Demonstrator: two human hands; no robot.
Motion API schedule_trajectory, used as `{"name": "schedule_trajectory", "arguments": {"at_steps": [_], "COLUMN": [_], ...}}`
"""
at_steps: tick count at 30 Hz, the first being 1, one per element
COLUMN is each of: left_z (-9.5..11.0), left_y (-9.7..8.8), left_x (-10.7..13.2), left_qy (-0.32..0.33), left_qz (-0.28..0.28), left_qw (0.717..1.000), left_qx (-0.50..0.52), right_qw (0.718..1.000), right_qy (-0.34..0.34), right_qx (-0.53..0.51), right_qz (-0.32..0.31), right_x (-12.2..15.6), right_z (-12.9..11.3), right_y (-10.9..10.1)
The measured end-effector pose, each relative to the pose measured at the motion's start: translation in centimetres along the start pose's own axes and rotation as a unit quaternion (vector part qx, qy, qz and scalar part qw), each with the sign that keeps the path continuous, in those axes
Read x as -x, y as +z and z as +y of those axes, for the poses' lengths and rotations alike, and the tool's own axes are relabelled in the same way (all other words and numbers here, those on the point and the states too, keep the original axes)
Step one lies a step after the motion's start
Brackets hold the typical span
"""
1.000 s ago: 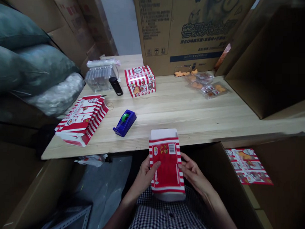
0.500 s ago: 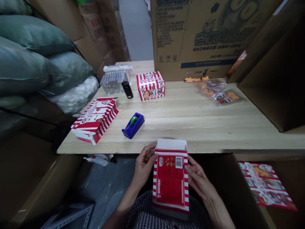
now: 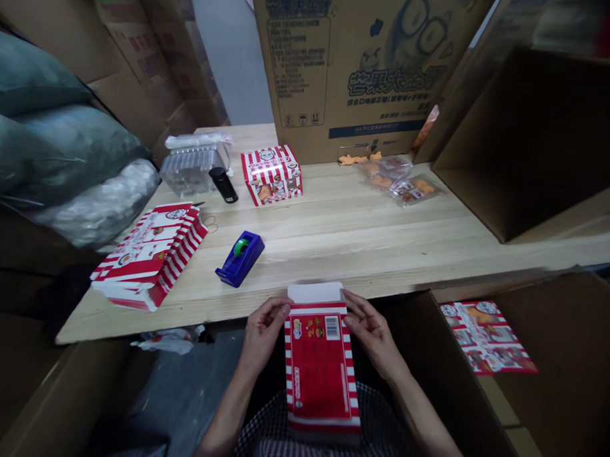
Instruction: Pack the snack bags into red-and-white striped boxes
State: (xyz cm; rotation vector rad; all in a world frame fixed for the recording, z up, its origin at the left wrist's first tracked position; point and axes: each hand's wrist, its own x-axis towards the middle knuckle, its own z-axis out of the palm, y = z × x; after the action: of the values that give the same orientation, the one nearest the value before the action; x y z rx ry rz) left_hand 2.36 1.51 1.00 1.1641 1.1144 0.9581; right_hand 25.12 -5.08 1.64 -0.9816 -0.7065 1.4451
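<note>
A red-and-white striped carton (image 3: pixel 320 369) lies over my lap at the table's front edge, its printed panel with a barcode facing up and a white flap at the far end. My left hand (image 3: pixel 262 330) pinches its upper left edge between thumb and fingers. On the opposite side, my right hand (image 3: pixel 374 331) grips the upper right edge near the flap. Beyond the carton on the table stands a blue tape dispenser (image 3: pixel 240 259) with a green roll. A stack of flattened striped cartons (image 3: pixel 151 250) lies to the left.
An assembled striped box (image 3: pixel 271 176), a black cylinder (image 3: pixel 223 185) and clear plastic trays (image 3: pixel 194 168) stand further back. Clear packs with orange pieces (image 3: pixel 415 189) lie at the right rear. Large cardboard boxes (image 3: pixel 360 70) border the table. A printed sheet (image 3: pixel 486 336) rests at lower right.
The camera view has turned to the right, so the table's items appear shifted left. My right hand has moved up toward the carton's flap corner; both hands still hold the carton.
</note>
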Motion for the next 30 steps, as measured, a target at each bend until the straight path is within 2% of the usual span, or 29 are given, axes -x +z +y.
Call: {"name": "schedule_trajectory", "arguments": {"at_steps": [5,8,10,12,14,17,20,22,24,27,30], "left_z": [0.7,0.8,0.4,-0.4,-1.3,-2.5,-3.2,-3.3,-3.1,-2.4,-1.7], "left_y": [-0.6,-0.7,-0.5,0.1,0.8,1.9,2.7,2.9,3.0,2.8,2.6], "left_x": [-0.2,-0.3,-0.7,-1.2,-1.6,-1.2,-0.1,0.3,0.2,-0.8,-1.5], "left_qy": [-0.002,0.010,0.001,-0.017,-0.025,-0.018,-0.026,-0.058,-0.105,-0.154,-0.155], "left_qz": [-0.056,-0.078,-0.078,-0.046,0.009,0.069,0.091,0.091,0.068,0.028,0.015], "left_qw": [0.998,0.996,0.996,0.999,0.998,0.994,0.983,0.968,0.953,0.942,0.945], "left_qx": [-0.007,-0.044,-0.041,0.000,0.049,0.088,0.154,0.225,0.277,0.298,0.288], "right_qw": [0.997,0.993,0.994,0.995,0.994,0.994,0.992,0.991,0.990,0.989,0.986], "right_qy": [0.016,0.016,0.031,0.050,0.060,0.057,0.064,0.075,0.085,0.106,0.135], "right_qx": [0.072,0.114,0.101,0.061,0.023,-0.016,-0.051,-0.064,-0.071,-0.085,-0.093], "right_qz": [-0.021,-0.006,0.022,0.062,0.090,0.096,0.092,0.089,0.085,0.060,-0.007], "right_x": [-0.7,-1.3,-2.1,-3.0,-3.8,-4.0,-2.9,-2.4,-2.3,-2.9,-3.8], "right_z": [-0.8,-0.8,-0.3,0.4,1.2,2.4,3.0,3.1,2.7,1.5,0.2], "right_y": [-0.8,-1.3,-1.4,-1.3,-0.8,0.1,0.8,1.0,1.1,1.0,0.8]}}
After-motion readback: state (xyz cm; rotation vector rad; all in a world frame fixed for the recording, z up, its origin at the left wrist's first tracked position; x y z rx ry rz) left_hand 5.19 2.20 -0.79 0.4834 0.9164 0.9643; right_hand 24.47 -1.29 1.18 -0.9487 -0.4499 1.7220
